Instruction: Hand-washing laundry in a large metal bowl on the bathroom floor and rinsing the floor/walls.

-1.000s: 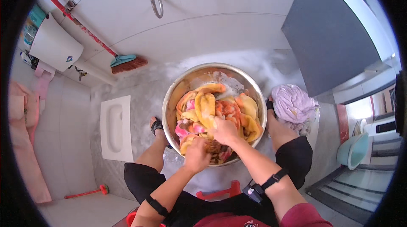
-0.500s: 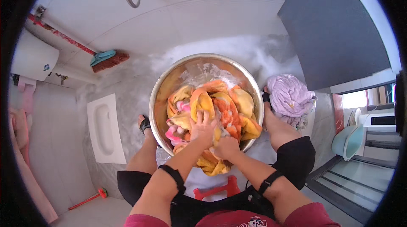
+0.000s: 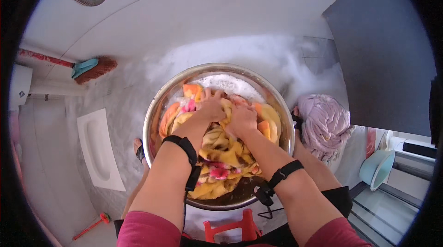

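Note:
A wide metal basin (image 3: 150, 127) holds a wet, bunched yellow-and-orange cloth (image 3: 226, 143) with pink and brown patches, thick like a towel or blanket. My left hand (image 3: 211, 108) presses down on the cloth's far part, its fingers spread over the folds. Beside it, my right hand (image 3: 242, 120) is closed on the cloth, fingertips sunk into the folds. A yellow fold shows between both hands. White suds (image 3: 230, 82) lie along the basin's far inner side, and dark water shows at the near right.
A lilac cloth pile (image 3: 323, 122) sits right of the basin. A red stool (image 3: 230, 228) stands at the near side. On the left are a squat toilet (image 3: 99, 150) and a broom (image 3: 94, 69). A grey panel (image 3: 387, 57) and a pale green tub (image 3: 377, 168) are at right.
Both hands have pushed forward to the cloth's far part, and my view has shifted. The cloth is spread more toward the basin's near side, with more suds showing at the far side.

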